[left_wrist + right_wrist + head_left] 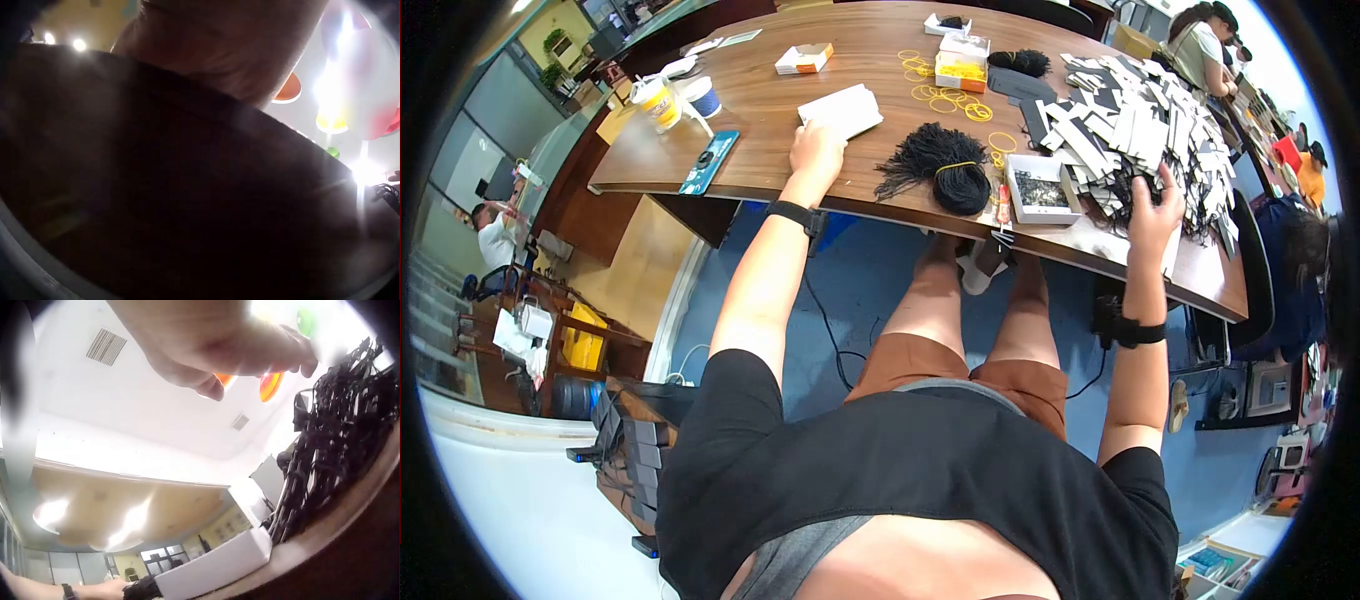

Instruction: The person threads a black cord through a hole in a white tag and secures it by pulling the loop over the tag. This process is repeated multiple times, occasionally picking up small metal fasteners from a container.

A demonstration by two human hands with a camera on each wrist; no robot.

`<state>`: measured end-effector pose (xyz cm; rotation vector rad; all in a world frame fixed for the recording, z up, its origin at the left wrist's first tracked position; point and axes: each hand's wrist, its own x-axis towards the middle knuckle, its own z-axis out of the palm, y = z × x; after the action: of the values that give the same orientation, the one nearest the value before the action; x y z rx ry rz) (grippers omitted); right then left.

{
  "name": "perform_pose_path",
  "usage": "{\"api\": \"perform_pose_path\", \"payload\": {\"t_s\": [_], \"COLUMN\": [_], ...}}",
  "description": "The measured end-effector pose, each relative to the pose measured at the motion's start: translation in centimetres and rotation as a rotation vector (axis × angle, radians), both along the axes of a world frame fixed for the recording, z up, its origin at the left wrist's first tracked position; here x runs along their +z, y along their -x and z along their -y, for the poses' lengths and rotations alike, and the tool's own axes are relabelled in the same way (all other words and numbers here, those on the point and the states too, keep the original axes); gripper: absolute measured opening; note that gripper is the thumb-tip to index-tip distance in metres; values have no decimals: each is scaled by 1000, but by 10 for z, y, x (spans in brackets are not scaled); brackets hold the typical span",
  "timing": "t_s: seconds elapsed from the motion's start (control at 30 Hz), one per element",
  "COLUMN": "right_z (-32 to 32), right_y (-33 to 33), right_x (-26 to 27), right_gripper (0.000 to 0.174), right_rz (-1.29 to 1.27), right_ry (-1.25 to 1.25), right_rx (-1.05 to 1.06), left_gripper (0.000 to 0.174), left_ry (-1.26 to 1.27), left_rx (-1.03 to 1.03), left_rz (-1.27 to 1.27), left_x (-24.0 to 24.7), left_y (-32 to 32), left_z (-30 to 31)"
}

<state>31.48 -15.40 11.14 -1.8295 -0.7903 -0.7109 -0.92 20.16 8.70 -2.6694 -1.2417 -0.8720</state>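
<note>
Nearest you, your knees sit under the curved edge of the wooden table (870,45), and both forearms reach over it. Your right hand (1152,205) is at the near side of the heap of black and white tags (1130,110). Its fingers are spread and loose over the black strings, and the right wrist view shows nothing pinched in them. Just to its left stands a small white tray (1038,190) of tiny parts. Next to that lies a bundle of black cords (945,165) tied with a yellow band, between your two hands.

Your left hand (815,150) lies back-up at the table edge, fingertips against the flat white box (842,108). You cannot tell whether it grips the box, because the left wrist view is dark and blocked.

Left of that hand lies a blue phone (710,160). Farther off are loose yellow rubber bands (945,98) and a yellow cup (658,100).
</note>
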Motion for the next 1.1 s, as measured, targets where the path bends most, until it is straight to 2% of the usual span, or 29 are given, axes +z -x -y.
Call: {"api": "perform_pose_path", "payload": {"t_s": [0.1,0.17,0.2,0.27,0.3,0.33,0.37,0.4,0.43,0.5,0.53,0.57,0.63,0.67,0.7,0.77,0.83,0.87,0.9,0.93,1.0,1.03,1.07,1.1], "right_z": [-2,-2,-3,-5,-2,1,-1,-6,-9,-12,-17,-13,-11,-9,-7,-3,1,2,5,8,6,6,7,7], "right_y": [51,82,102,121,136,146,156,167,173,183,186,185,177,173,169,164,166,172,171,166,166,167,168,170], "right_x": [-1,1,5,1,-3,-15,-13,-13,-15,-15,-21,-17,-29,-39,-47,-60,-64,-66,-70,-76,-79,-77,-72,-68], "right_gripper": [39,34,29,20,13,13,17,19,23,28,28,25,18,16,15,13,12,14,15,16,19,19,20,20], "right_rz": [138,155,117,194,45,-311,-297,-344,-437,-648,-698,-829,-942,-1018,-1094,-1197,-1256,-1354,-1337,-1318,-1341,-1251,-1161,-1073], "right_ry": [42,54,-3,-77,-23,78,126,74,44,68,-22,93,108,38,-33,-96,-76,-90,-52,-13,-9,12,34,55], "right_rx": [65,122,159,384,481,553,593,643,710,783,828,843,890,974,1057,1175,1247,1174,1148,1122,991,1024,1054,1083], "left_gripper": [15,16,18,19,20,21,19,15,12,12,13,14,14,16,24,34,40,37,35,24,19,16,13,13], "left_ry": [32,78,13,56,82,409,709,914,995,1239,1316,1392,1425,1457,1543,1960,2034,2142,2248,2169,1881,1737,1385,1322], "left_rx": [-40,-48,-54,-153,-201,-249,-404,-594,-730,-749,-758,-765,-769,-768,-763,-775,-944,-905,-863,-824,-743,-702,-700,-697], "left_rz": [33,44,111,314,413,501,572,675,681,617,576,536,492,525,558,590,509,516,522,563,607,623,543,517], "left_x": [3,-3,-14,12,25,28,27,37,23,17,13,9,-3,-7,-12,-22,-31,-40,-49,-57,-64,-65,-65,-65], "left_y": [4,8,8,7,8,4,0,-2,-7,-12,-15,-16,-19,-19,-19,-20,-20,-19,-19,-21,-22,-23,-23,-22], "left_z": [1,-9,-25,7,30,50,73,111,128,171,183,193,201,205,209,210,219,220,220,220,223,225,229,231]}}
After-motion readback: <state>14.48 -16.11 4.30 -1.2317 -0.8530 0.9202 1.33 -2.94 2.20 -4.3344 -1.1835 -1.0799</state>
